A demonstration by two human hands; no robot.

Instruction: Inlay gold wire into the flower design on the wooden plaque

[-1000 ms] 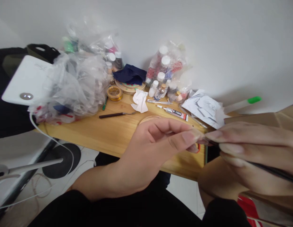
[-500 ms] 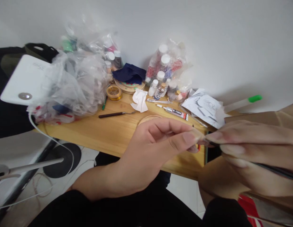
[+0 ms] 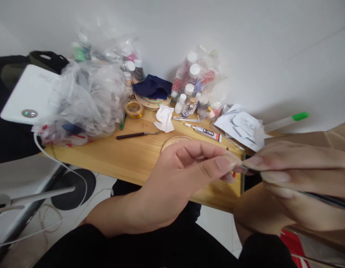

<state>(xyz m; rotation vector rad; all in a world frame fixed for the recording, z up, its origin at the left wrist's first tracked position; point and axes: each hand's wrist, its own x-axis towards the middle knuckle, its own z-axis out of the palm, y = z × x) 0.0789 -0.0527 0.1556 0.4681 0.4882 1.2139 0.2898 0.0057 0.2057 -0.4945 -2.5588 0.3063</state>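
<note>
I had the left hand [image 3: 175,182] raised over the wooden table [image 3: 113,156], thumb and forefinger pressed together; whatever sat between them was too small for me to make out. The right hand [image 3: 303,176] was clamped on a slim black tool [image 3: 325,200], which slanted up toward the left fingertips; I couldn't tell whether its tip was touching them. Behind the left hand, a round wooden piece [image 3: 175,140] lay partly hidden from me. Beyond it I saw a B-7000 glue tube [image 3: 208,133], a pen [image 3: 187,120] and a crumpled white tissue [image 3: 164,119]. A dark-handled tool [image 3: 132,136] lay left of the tissue, near a gold-coloured spool [image 3: 134,110]. Sketched papers [image 3: 242,124] were at the right, beside a clear bag of white-capped bottles [image 3: 194,70].
</note>
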